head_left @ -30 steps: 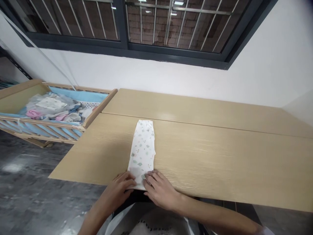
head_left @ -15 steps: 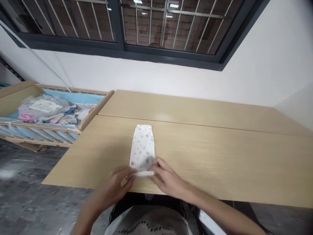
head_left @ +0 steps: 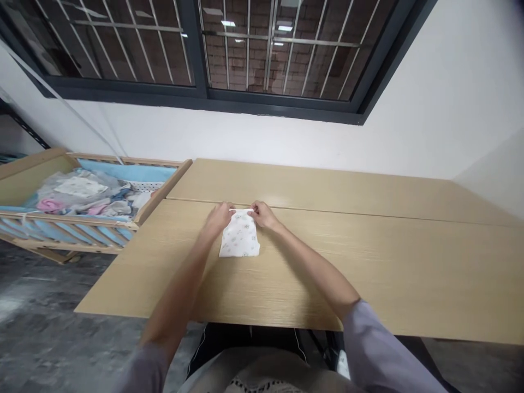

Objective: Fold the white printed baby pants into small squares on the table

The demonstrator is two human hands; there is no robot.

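A white cloth with a small print lies flat on the wooden table, folded shorter, with its straight near edge toward me. At its far left corner, my left hand pinches the fabric between closed fingers. The far right corner is gripped the same way by my right hand. Both forearms reach forward on either side of the cloth.
At the left stands a wooden crib with blue lining, holding a pile of clothes. Behind the table are a white wall and a dark-framed window with bars. The table's near edge runs in front of my body.
Both hands have moved away from me, from the cloth's near end to its far corners. The near part is now folded up, so the cloth looks shorter. The view has shifted slightly.
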